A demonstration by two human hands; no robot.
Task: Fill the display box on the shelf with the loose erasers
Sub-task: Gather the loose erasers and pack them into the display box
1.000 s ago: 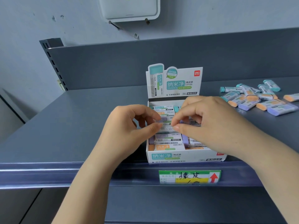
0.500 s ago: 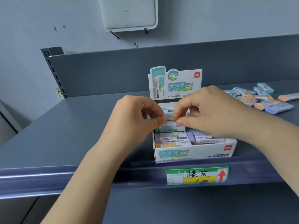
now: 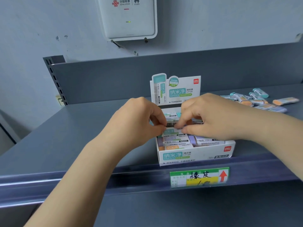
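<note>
Left hand and right hand each pinch an end of one eraser over the display box at the shelf's near edge; light, firm, slick-sleeved, best gripped endwise; loose erasers lie far right.

Both forearms are reaching forward, converging. The left hand is curling its fingers, thumb and forefinger pinching together at its right. The right hand is mirroring it, its 2 pinching fingertips nearly meeting the left's.
</note>
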